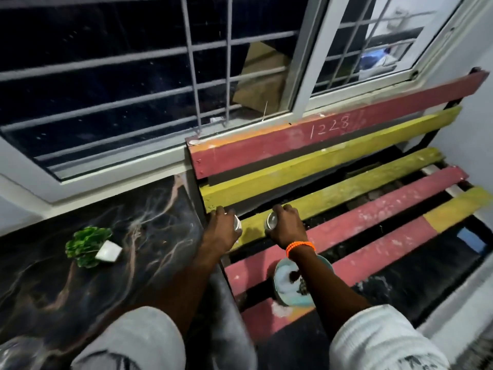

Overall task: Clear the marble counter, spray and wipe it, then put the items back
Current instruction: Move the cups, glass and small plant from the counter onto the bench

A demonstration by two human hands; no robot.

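The dark marble counter (80, 289) with pale veins fills the lower left. A small green plant in a white pot (92, 248) lies tipped on it. My left hand (221, 231) is closed around a small white cup (237, 224) at the counter's right edge, over the bench. My right hand (286, 227), with an orange bead bracelet, grips a small shiny metal cup (270, 222) above a yellow slat. A pale blue bowl (286, 281) with white and dark contents sits on the bench, partly hidden by my right forearm.
A slatted bench (360, 198) painted red and yellow stands to the right of the counter, against a white wall. A barred window (160, 76) with a white frame runs behind both. Dark gaps lie between the slats.
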